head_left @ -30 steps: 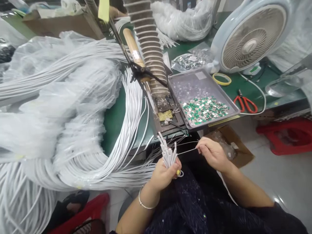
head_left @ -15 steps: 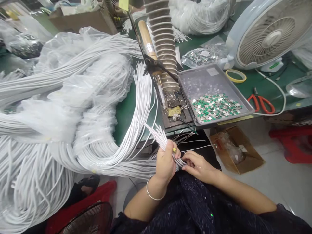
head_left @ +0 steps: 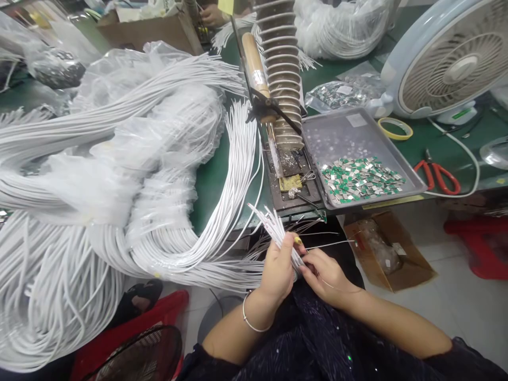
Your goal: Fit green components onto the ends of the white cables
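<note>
The left hand closes around a bundle of white cables, while the right hand pinches right beside it (on what, I can't quite see).

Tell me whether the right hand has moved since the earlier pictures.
Yes: against the tray, the right hand has moved left, toward the wires in the left hand, and farther below the tray.
</note>
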### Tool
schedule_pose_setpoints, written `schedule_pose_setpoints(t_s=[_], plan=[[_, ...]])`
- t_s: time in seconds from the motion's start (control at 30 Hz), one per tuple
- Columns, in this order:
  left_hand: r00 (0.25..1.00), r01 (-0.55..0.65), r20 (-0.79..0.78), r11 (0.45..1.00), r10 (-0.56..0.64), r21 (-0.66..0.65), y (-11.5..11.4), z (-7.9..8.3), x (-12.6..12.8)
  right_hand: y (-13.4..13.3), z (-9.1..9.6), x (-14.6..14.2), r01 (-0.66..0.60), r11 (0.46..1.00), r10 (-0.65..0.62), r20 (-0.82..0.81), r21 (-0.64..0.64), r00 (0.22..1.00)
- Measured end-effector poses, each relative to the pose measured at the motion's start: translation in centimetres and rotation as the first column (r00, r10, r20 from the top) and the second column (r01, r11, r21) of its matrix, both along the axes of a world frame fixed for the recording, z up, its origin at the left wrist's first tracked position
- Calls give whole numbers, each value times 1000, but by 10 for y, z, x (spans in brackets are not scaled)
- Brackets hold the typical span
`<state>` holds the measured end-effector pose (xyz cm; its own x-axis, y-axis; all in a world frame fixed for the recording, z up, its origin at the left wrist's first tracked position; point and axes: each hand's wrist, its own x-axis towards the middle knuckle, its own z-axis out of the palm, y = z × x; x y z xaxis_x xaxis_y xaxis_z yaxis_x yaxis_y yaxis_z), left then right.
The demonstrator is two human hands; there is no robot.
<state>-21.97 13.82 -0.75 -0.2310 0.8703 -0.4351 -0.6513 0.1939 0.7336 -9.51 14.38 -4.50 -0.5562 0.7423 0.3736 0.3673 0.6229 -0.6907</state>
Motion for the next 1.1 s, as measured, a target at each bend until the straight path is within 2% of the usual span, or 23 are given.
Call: schedule_pose_setpoints(t_s=[0.17,0.3,0.4,0.47,0.57,0.67,0.77,0.83,0.97,1.03,1.1], plan=[[999,-3,-39,1000,3,-6,-3,-6,5,1,6,0,44,997,-45,8,59,999],[996,36,-84,999,-34,19,-3,-12,2,5,20,4,65,994,-54,-127,87,990],[966,171,-212,981,-148,95,-5,-13,-1,12,35,2,83,993,-67,-173,89,983],[925,303,-282,941,-254,147,-7,-12,-2,17,44,0,98,994,-88,-168,48,982],[882,447,-262,871,-391,202,-9,-14,-4,23,49,-2,91,996,-94,-142,-27,985],[893,436,-209,883,-399,175,-10,-18,-10,25,47,1,30,997,-40,-138,-72,990],[904,404,-192,909,-381,99,-11,-21,-17,23,46,8,-94,985,74,-142,-142,987],[893,432,-183,898,-412,89,-12,-20,-21,20,47,12,-157,966,130,-138,-205,982],[864,496,-167,858,-474,131,-14,-14,-20,17,50,17,-202,941,163,-161,-270,973],[846,511,-251,850,-471,128,-15,-10,-19,16,51,19,-275,923,234,-173,-271,957],[807,522,-403,840,-432,146,-17,-6,-19,12,52,20,-343,901,306,-172,-265,937]])
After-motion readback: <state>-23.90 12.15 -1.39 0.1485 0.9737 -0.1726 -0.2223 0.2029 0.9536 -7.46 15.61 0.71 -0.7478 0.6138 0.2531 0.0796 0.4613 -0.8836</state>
